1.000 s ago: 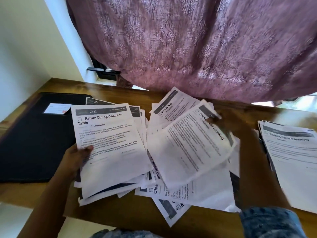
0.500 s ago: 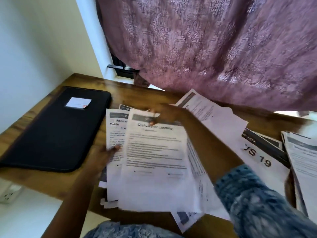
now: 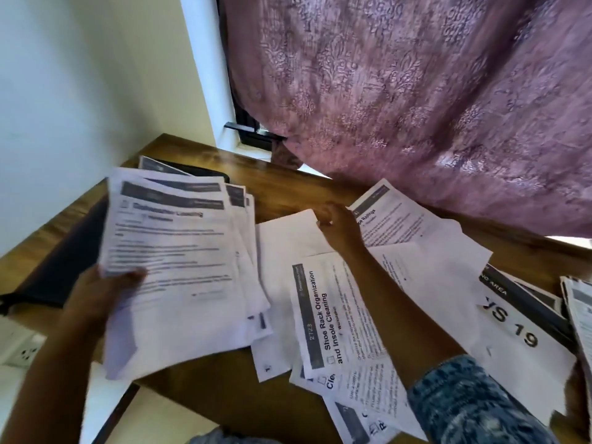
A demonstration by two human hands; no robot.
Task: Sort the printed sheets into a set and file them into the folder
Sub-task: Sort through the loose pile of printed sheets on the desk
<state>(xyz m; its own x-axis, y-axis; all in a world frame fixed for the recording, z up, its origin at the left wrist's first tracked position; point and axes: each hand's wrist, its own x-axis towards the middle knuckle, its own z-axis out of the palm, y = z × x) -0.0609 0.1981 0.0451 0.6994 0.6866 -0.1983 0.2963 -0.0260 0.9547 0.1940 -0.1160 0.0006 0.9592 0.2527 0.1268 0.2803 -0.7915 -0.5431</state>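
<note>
My left hand [image 3: 105, 291] grips a fanned stack of printed sheets [image 3: 179, 257] lifted above the table's left side, thumb on the top sheet headed "Dishwasher Loading". My right hand [image 3: 338, 227] reaches across the loose sheets and pinches the far edge of a blank white sheet [image 3: 288, 238]. Beneath my right forearm lies a sheet headed "Shoe Rack Organization and Insole Cleaning" [image 3: 323, 318]. The black folder [image 3: 64, 261] lies shut on the table's left, mostly hidden behind the held stack.
A wooden table [image 3: 282, 187] carries more scattered sheets, one marked "19" [image 3: 519, 331], and another pile at the right edge [image 3: 579, 312]. A purple curtain [image 3: 416, 91] hangs over the table's far side. A white socket strip [image 3: 22, 350] sits below the left edge.
My right hand has left the "Dishwasher Loading" sheet on the stack and reached back right to the blank sheet. My left hand has raised the stack, which now covers the folder.
</note>
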